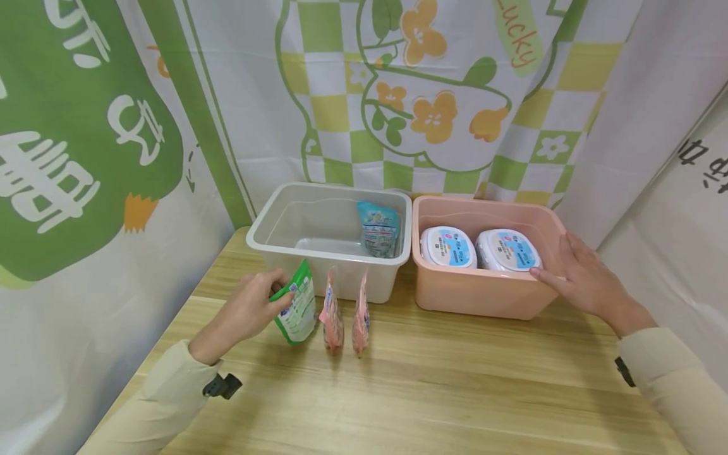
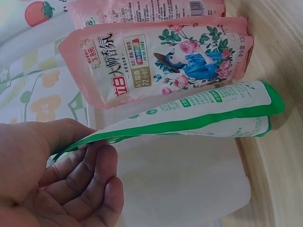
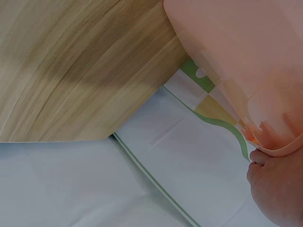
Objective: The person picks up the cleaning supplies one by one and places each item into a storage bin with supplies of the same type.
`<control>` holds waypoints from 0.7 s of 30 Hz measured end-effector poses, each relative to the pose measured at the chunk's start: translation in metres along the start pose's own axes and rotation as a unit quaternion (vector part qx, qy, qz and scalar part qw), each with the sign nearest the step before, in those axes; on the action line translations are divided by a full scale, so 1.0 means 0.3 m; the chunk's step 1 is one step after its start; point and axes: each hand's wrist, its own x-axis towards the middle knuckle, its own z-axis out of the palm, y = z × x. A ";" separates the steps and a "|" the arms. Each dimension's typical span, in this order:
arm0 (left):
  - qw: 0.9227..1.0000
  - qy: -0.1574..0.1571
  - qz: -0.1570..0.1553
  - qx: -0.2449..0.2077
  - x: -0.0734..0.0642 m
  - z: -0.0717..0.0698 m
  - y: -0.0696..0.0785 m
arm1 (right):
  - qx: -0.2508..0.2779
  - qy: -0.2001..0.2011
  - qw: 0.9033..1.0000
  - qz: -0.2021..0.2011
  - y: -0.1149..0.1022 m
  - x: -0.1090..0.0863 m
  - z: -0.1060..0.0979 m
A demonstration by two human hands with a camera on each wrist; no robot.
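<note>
My left hand (image 1: 250, 306) pinches the top edge of a green and white refill pouch (image 1: 299, 309) between thumb and fingers. The pouch stands upright in front of the grey bin (image 1: 324, 256). Just right of it, two pink laundry detergent pouches (image 1: 332, 322) stand edge-on to the head view; the left wrist view shows the flowered front of the nearer pouch (image 2: 156, 61). At the right, my right hand (image 1: 591, 284) grips the corner of the pink bin (image 1: 472, 291), thumb on its front rim and fingers along its right side.
A blue pouch (image 1: 378, 229) leans in the right end of the grey bin. Inside the pink bin sit two white tubs (image 1: 449, 246) with blue labels. The wooden table (image 1: 398, 392) carries everything, and printed curtains (image 1: 341, 95) hang close behind and at both sides.
</note>
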 end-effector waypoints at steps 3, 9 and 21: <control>1.000 0.001 -0.002 -0.001 0.000 -0.003 0.002 | -0.001 0.000 1.000 -0.002 -0.001 0.001 -0.001; 1.000 0.003 -0.003 0.002 0.000 -0.012 0.007 | -0.004 -0.005 1.000 -0.004 -0.001 -0.001 -0.003; 1.000 0.001 -0.006 0.008 0.000 -0.035 0.016 | -0.008 -0.008 1.000 -0.002 0.001 0.001 0.001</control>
